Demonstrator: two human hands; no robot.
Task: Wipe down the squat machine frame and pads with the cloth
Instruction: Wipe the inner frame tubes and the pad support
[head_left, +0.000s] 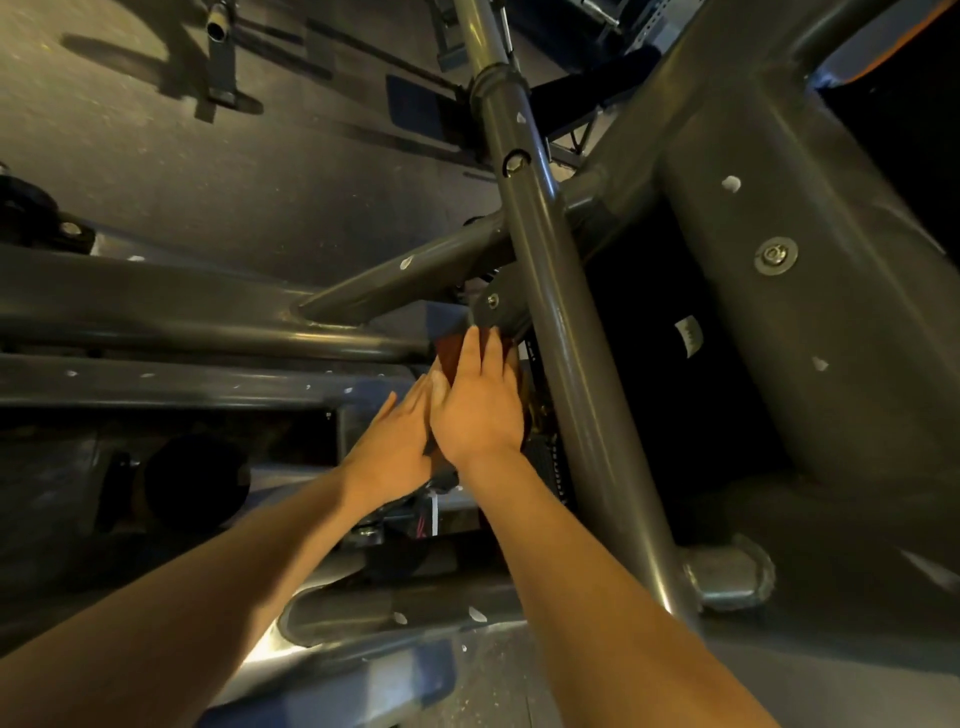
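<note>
At the centre of the view, the reddish-brown cloth (450, 353) is pressed against the grey squat machine frame (551, 291), just below a bolted bracket (497, 310). The cloth is covered by the right hand (480, 410); its grip is flat, fingers extended, clamped on nothing. The left hand (392, 444) is laid beside it, touching its thumb side, grip likewise flat. Speckled floor (156, 156) is seen at upper left.
</note>
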